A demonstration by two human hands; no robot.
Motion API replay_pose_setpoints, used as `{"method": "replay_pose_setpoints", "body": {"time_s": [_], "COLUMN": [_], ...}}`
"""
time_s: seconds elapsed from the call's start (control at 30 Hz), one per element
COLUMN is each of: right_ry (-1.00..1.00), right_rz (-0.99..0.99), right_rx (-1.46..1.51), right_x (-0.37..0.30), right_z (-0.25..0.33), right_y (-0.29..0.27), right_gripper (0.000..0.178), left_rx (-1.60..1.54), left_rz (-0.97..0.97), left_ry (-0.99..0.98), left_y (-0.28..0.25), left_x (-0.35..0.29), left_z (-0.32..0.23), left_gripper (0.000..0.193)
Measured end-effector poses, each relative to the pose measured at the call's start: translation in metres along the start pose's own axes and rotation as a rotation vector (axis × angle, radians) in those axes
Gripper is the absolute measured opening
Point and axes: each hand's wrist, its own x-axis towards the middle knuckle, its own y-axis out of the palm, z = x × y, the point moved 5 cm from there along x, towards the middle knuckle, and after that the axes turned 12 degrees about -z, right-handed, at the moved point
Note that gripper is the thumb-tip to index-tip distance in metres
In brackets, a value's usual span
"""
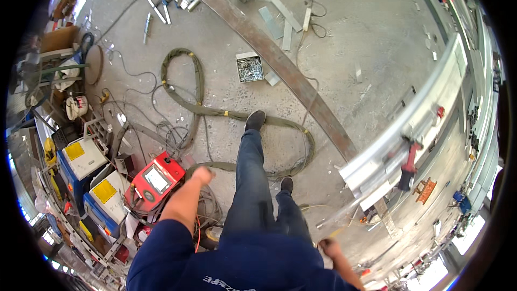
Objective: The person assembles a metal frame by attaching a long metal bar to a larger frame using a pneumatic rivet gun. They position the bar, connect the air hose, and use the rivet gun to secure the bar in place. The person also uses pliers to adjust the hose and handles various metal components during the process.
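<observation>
Hanging low beside the hip, the right hand point(329, 249) was curled narrow, though I could not tell whether it held anything. The left hand point(203, 175), blurred, showed near the right side of the red machine point(154, 181); its grip, and whether it touched the casing, could not be told. That machine stood left of the legs point(247, 183), its pale screen point(157, 179) facing up, with two blue-and-white cabinets point(89, 157) just to its left. Tangled cables point(173, 139) lay near the machine. Ahead, a green-sleeved hose point(215, 112) with yellow bands looped across the way, the forward shoe point(256, 120) overlapping it in view. Past the hose sat a box point(247, 55) of metal fasteners point(250, 69), close to a long brownish steel beam point(269, 54) that cut diagonally over the floor point(366, 32). That floor was grey concrete, scuffed and speckled with scraps point(358, 73); flat metal plates point(285, 13) lay beyond the beam. To the right, a pale metal profile point(439, 86), with a red-handled tool point(411, 159) at it, bounded the way, and an orange frame point(425, 191) showed farther out. Between beam and profile stretched a wide reach of concrete, while clutter point(59, 40) crowded the workshop's left edge.
</observation>
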Motion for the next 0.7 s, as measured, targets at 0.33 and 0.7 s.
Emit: {"method": "replay_pose_setpoints", "body": {"time_s": [0.33, 0.7], "right_ry": [0.495, 0.628], "right_rz": [0.245, 0.304], "right_rx": [-0.046, -0.021], "right_x": [-0.076, -0.083], "right_z": [0.127, 0.146], "right_y": [0.02, 0.019], "right_gripper": [0.045, 0.043], "left_rx": [-0.646, 0.656], "left_rz": [-0.625, -0.227], "left_ry": [-0.132, 0.323], "left_y": [-0.244, -0.201], "left_x": [0.382, 0.569], "left_z": [-0.205, -0.223], "left_gripper": [0.058, 0.026]}}
